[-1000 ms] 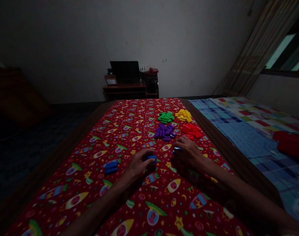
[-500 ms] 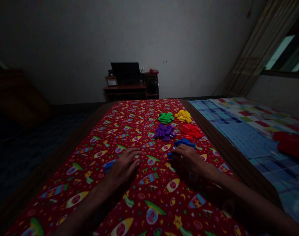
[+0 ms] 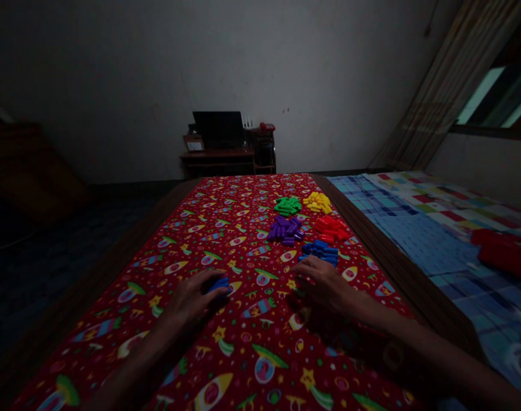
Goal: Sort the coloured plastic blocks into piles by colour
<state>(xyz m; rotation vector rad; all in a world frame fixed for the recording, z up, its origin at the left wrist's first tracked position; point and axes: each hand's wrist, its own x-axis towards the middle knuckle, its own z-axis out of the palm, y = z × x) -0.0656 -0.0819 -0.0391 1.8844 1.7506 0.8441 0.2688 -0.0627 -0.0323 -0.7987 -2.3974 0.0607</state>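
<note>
My left hand [image 3: 194, 299] is low over the red printed cloth [image 3: 251, 337], thumb and fingers curled about a few blue plastic tube-like pieces [image 3: 219, 284]. They poke out to the right of its fingertips. On the right, my right hand [image 3: 324, 279] sits at the near side of a pile of blue tube-like pieces [image 3: 322, 250]. Its fingers are bent with the thumb apart from them, and I see nothing between them. The hand partly covers the pile's near edge.
Beyond the blue pile lie heaps of purple [image 3: 285, 229], red [image 3: 331, 228], green [image 3: 287, 206] and yellow pieces [image 3: 317, 202]. A desk [image 3: 217, 155] with a dark monitor [image 3: 218, 129] stands against the wall. A plaid sheet [image 3: 397, 228] spreads along the right.
My left hand has shifted left and down; the blue pieces formerly left of it now show within its fingers. The blue piece at my right fingertips is now by the pile.
</note>
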